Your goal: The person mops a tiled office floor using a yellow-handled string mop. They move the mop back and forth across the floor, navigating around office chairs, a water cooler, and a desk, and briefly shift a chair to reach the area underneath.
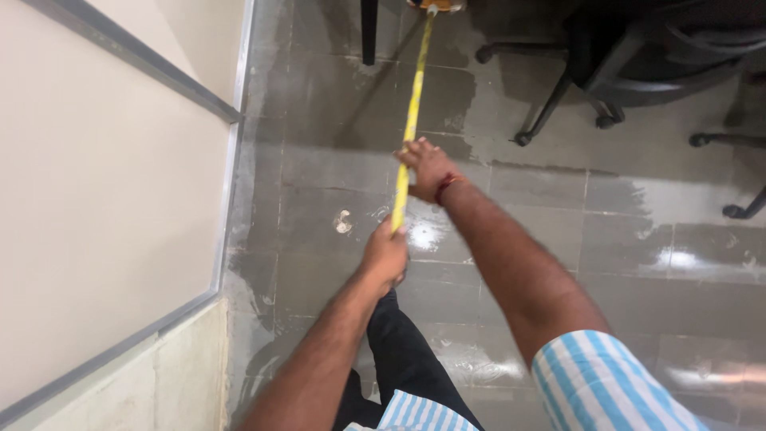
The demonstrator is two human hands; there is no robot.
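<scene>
Yellow and thin, the mop handle [412, 112] runs from the middle of the view up to the top edge, where its head [435, 5] is cut off; only an orange and pale sliver shows, so its shape cannot be told. The right hand [427, 169] is clenched around the handle higher up, a red band at its wrist. The left hand [386, 255] grips the lower end, fingers wrapped tight, and the handle's tip is hidden inside that fist. Below them lies a grey tiled floor [622, 239], wet in broad streaks with bright glare patches; a small pale mark [343, 222] on one tile may be a scrap or a stain. At upper right, black office chairs [638, 64] are cropped, showing mostly legs and castors. A cream wall panel [96, 199] with a grey metal frame fills the left. No labels or signs are visible.
</scene>
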